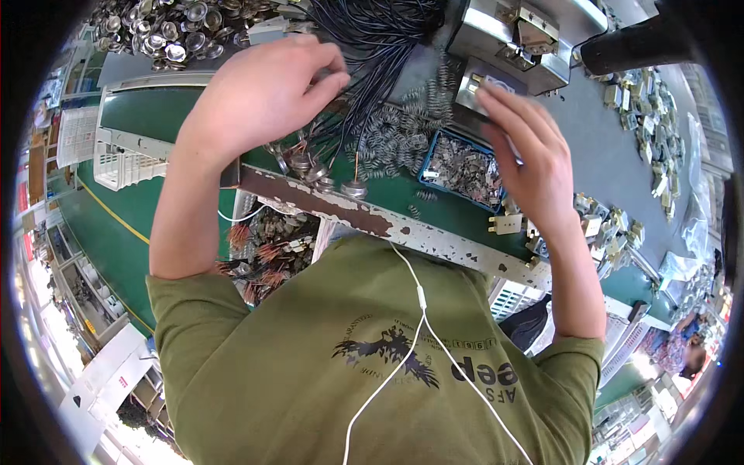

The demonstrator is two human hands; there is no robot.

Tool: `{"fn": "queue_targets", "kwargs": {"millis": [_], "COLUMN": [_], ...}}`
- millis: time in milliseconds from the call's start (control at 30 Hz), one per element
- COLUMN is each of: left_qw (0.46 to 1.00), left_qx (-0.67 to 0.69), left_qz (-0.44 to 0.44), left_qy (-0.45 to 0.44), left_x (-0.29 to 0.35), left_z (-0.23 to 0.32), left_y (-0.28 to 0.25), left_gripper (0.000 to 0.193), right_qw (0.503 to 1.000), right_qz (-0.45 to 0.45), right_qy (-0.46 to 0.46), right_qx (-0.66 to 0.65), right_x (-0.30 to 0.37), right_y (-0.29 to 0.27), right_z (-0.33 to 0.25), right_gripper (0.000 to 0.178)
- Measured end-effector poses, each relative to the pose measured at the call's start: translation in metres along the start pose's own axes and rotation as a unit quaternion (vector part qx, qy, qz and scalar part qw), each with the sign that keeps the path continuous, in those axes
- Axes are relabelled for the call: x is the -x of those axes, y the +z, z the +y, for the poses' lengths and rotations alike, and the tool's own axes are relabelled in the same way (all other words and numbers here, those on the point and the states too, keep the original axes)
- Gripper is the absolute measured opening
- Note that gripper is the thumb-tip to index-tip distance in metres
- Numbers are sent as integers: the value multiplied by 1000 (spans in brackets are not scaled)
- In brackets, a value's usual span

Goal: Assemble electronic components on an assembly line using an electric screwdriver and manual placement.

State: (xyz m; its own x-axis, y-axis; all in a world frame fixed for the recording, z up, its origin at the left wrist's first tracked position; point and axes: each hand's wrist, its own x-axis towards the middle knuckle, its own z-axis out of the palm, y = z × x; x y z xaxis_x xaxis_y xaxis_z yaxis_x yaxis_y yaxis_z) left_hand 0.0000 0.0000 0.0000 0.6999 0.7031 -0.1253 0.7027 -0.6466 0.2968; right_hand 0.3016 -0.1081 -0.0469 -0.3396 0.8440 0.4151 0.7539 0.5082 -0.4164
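l hand (267,87) by blk wires (380,74), thumb + fingers apart, r hand (535,147) near metal fixture (535,66), grip blurry, can't tell

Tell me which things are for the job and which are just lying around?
Probably for the job, near the left hand or right hand:
black cables
metal springs
blue tray
small metal parts
metal machine

Probably extra:
clear plastic
white basket
white cord

Bare left hand (267,89) near thin black cables (380,81); bare right hand (536,147) near boxy silver metal fixture (484,40); silvery coil springs (391,138) between.
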Motion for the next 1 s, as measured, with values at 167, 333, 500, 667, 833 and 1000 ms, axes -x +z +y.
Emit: {"fn": "queue_targets", "kwargs": {"millis": [167, 333, 500, 667, 833, 1000], "left_qw": [988, 995, 993, 972, 957, 959], "left_qx": [-114, -46, 61, 168, 211, 187], "left_qz": [-75, -83, -102, -164, -196, -209], "left_qy": [-75, -43, -19, -26, -32, -24], "left_x": [0, -10, -14, -23, -28, -32], "left_z": [7, -6, -21, -29, -42, -37], "left_y": [7, 27, 7, -16, -30, -46], "left_gripper": [52, 37, 29, 35, 26, 30], "right_qw": [955, 838, 704, 606, 567, 587], "right_qz": [-86, -182, -152, -109, -70, -26], "right_qy": [78, 259, 341, 421, 463, 476], "right_qx": [-272, -446, -605, -666, -678, -654], "right_x": [-9, -13, -18, -40, -48, -39], "right_y": [34, 43, 69, 79, 79, 77], "right_z": [-50, -57, -58, -67, -74, -75], "right_gripper": [38, 42, 56, 54, 45, 48]}}
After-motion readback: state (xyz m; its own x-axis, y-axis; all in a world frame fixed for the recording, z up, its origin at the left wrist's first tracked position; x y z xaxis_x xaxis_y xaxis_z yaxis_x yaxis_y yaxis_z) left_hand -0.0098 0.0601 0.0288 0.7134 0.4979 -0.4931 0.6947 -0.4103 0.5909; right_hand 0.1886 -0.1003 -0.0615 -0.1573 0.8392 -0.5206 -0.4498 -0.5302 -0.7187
